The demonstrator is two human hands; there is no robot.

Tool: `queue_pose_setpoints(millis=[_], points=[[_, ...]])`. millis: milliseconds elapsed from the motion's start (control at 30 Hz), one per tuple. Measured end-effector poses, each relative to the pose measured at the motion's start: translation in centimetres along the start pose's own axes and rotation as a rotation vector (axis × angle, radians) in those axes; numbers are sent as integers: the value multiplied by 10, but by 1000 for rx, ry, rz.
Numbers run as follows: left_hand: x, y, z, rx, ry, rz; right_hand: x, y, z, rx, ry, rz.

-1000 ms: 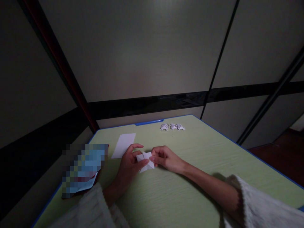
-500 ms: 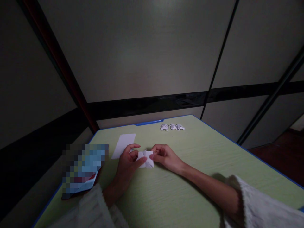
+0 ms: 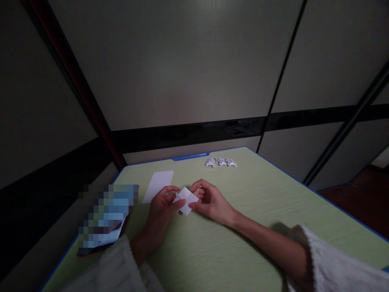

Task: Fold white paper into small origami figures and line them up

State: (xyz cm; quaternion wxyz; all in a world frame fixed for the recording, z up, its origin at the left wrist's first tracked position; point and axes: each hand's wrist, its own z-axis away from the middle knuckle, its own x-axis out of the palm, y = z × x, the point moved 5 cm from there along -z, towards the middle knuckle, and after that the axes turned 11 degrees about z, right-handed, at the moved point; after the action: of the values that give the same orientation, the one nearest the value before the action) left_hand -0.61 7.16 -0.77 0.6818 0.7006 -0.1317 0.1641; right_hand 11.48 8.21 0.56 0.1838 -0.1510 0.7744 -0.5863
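Observation:
A small folded white paper [image 3: 187,196], now diamond-shaped with crease lines, is held just above the table between both hands. My left hand [image 3: 161,207] pinches its left side, thumb lying on the face of the paper. On the right side, my right hand [image 3: 209,201] grips the edge, with its thumb at the lower right and its index finger behind the upper right. The fingers behind the paper are partly hidden. Just beyond my left hand lies a stack or sheet of plain white paper [image 3: 159,183].
Three folded white paper figures [image 3: 221,162] sit near the far edge of the pale green table [image 3: 243,247]. A blue strip [image 3: 191,156] marks that edge. A blurred-out blue item [image 3: 111,219] lies at the left. Behind the table stand large panels [image 3: 188,65].
The paper has gone from a roughly rectangular outline to a diamond. My right hand's fingers have shifted slightly along its edge; my left hand stays in nearly the same place.

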Motion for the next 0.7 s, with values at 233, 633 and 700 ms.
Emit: queue_pose_setpoints(millis=[233, 633, 700], points=[[5, -1, 1, -14, 0, 6, -6, -1, -1, -77, -4, -36], [10, -8, 6, -100, -189, -76, -9, -8, 3, -170, -85, 317], [8, -12, 3, -98, -228, -140, -11, -7, 3, -167, -84, 315]])
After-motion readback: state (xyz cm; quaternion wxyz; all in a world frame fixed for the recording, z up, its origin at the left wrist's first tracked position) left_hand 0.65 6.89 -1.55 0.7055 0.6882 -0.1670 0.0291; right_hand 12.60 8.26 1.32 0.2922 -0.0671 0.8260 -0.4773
